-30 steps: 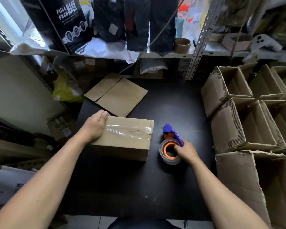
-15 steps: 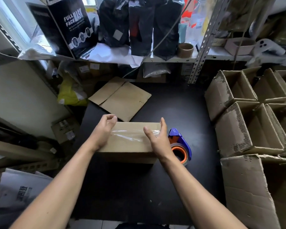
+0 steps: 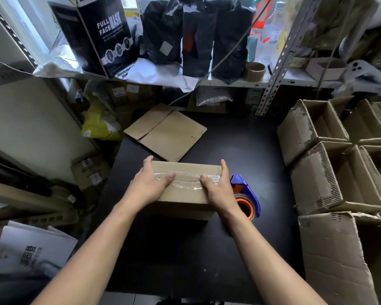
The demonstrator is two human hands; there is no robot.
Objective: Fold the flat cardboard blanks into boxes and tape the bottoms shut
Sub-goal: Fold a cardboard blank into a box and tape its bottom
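Two hands rest on a cardboard box (image 3: 186,183) that sits near the middle of a black table (image 3: 240,146). A strip of clear tape (image 3: 186,178) runs along the seam on the box's upper face. The left hand (image 3: 151,183) lies over the left end of the box, its fingers hooked over the far top edge and its thumb pressed flat on the tape. The right hand (image 3: 218,186) mirrors it at the right end, fingers reaching over the far corner, thumb lying on the tape; both hands press down with fingers mostly extended rather than curled around the box. Just beside the right hand, touching or nearly touching the box's right side, stands a tape dispenser (image 3: 245,194) with a blue body and an orange core. Behind the box, at the table's far left, lies a flat cardboard blank (image 3: 165,132), its near corner close to the box. Along the right edge of the table several open boxes (image 3: 330,164) are stacked on their sides, their openings facing up and right. A shelf (image 3: 229,81) above the table's far end carries dark bags and a black carton printed "FULL FACE MASK" (image 3: 109,38).
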